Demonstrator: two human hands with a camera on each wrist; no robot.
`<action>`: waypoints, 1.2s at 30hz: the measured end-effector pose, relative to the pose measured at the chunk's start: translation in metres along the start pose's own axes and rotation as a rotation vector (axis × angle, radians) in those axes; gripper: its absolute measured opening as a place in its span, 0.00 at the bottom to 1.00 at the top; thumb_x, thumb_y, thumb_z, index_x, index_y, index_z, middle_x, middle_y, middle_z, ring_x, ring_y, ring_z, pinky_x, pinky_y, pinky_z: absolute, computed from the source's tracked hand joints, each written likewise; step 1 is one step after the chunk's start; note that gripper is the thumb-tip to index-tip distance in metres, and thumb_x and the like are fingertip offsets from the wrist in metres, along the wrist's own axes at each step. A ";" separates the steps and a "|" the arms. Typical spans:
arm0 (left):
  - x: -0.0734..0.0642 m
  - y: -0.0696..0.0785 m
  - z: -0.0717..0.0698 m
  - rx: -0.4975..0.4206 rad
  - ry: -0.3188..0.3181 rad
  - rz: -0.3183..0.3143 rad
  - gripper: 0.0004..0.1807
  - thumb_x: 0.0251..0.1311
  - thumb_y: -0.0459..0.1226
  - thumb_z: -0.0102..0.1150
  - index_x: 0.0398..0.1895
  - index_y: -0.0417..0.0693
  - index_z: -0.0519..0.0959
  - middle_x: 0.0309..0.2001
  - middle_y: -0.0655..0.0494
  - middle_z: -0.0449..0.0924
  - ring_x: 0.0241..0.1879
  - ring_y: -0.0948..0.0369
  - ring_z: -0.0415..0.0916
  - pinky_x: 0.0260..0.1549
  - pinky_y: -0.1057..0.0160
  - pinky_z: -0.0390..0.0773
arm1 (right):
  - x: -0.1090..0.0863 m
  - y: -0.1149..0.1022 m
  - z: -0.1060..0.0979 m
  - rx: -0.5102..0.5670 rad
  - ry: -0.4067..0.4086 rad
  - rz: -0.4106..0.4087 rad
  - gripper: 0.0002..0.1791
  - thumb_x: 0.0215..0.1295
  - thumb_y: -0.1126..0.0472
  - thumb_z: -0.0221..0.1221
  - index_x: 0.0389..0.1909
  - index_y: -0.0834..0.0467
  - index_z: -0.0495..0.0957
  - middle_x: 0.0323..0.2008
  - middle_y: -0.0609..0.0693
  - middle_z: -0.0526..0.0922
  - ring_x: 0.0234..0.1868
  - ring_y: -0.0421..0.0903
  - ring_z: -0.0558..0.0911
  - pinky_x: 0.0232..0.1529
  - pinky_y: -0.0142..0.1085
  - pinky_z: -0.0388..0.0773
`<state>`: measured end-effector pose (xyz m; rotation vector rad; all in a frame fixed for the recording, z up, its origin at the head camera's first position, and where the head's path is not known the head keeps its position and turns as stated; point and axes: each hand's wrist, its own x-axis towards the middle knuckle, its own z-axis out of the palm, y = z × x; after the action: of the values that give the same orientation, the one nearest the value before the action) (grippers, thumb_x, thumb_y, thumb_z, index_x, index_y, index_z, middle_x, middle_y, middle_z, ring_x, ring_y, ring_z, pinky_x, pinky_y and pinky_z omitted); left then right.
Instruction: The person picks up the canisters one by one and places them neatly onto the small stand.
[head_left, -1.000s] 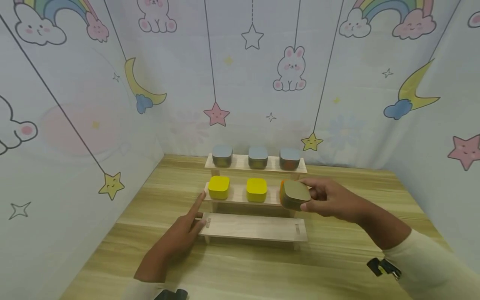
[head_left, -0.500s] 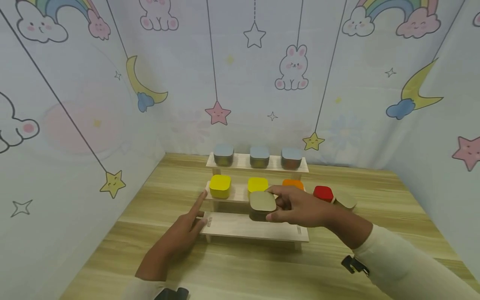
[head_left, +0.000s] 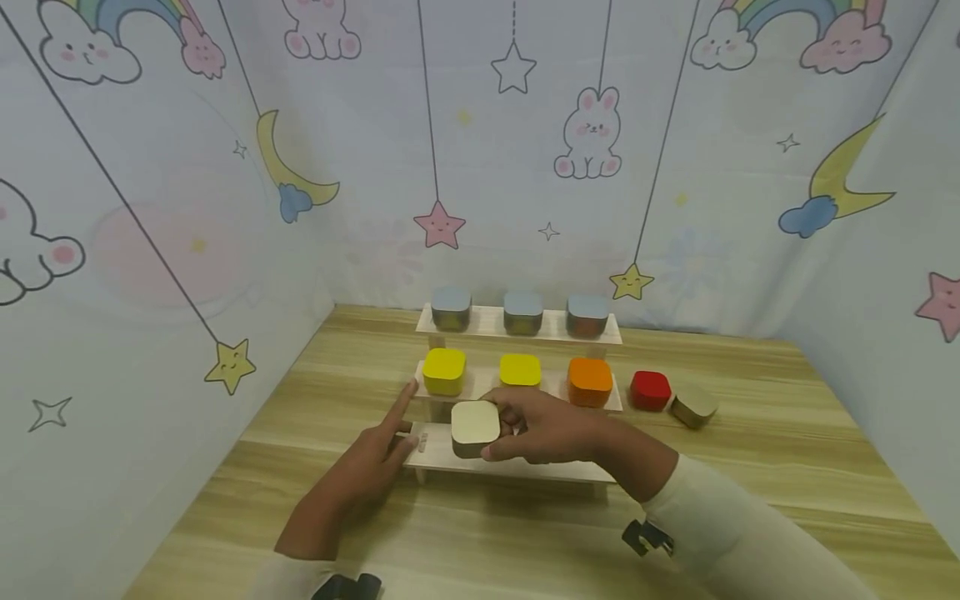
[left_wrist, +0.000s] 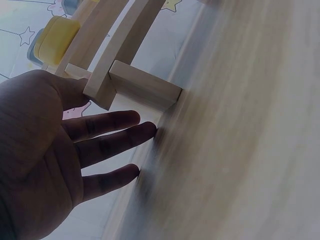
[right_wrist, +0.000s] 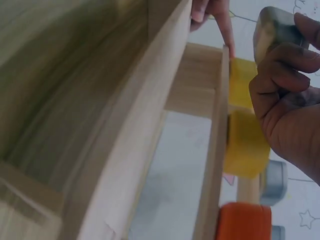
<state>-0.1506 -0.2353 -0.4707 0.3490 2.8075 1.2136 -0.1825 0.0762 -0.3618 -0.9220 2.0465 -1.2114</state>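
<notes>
Between the thumb and fingers of my right hand (head_left: 558,425) is a beige rounded-square block (head_left: 476,423), held over the left part of the lowest shelf (head_left: 555,468) of a tiered wooden stand. In the right wrist view this block (right_wrist: 277,32) looks greyish. My left hand (head_left: 363,462) is at the stand's left end, its index finger stretched toward the middle shelf. The left wrist view shows its other fingers spread beside the wooden frame (left_wrist: 145,82). Two yellow blocks (head_left: 445,372) and an orange block (head_left: 589,382) stand on the middle shelf.
Three blocks with grey-blue tops (head_left: 522,312) line the top shelf. A red block (head_left: 650,391) and another beige block (head_left: 694,407) rest on the wood-grain tabletop (head_left: 765,483) to the right of the stand. Printed white curtains (head_left: 510,167) enclose the back and sides.
My right hand has carried the beige block leftward and toward me, from in front of the orange block to above the lowest shelf's left side. My left hand has stayed at the stand.
</notes>
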 end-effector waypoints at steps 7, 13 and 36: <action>0.000 0.000 0.000 0.010 0.005 -0.008 0.49 0.86 0.39 0.52 0.88 0.87 0.33 0.71 0.34 0.80 0.70 0.39 0.80 0.72 0.30 0.74 | 0.016 0.006 0.019 0.162 -0.004 0.103 0.24 0.71 0.65 0.70 0.65 0.57 0.77 0.34 0.48 0.80 0.22 0.41 0.66 0.22 0.30 0.67; -0.001 -0.001 0.000 -0.002 -0.001 -0.006 0.48 0.86 0.39 0.52 0.88 0.87 0.33 0.72 0.34 0.79 0.70 0.39 0.80 0.71 0.31 0.76 | 0.028 0.009 0.031 0.214 0.022 0.152 0.27 0.71 0.66 0.70 0.68 0.54 0.75 0.29 0.47 0.77 0.19 0.40 0.63 0.20 0.31 0.63; -0.001 -0.001 0.000 -0.019 -0.012 0.014 0.48 0.86 0.40 0.51 0.89 0.86 0.32 0.70 0.39 0.82 0.66 0.43 0.84 0.69 0.32 0.77 | 0.051 0.020 0.055 0.273 0.133 0.178 0.31 0.72 0.68 0.70 0.72 0.58 0.72 0.29 0.47 0.81 0.18 0.40 0.66 0.19 0.29 0.65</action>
<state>-0.1499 -0.2363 -0.4710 0.3734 2.7862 1.2358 -0.1762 0.0154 -0.4096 -0.5329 1.9526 -1.4398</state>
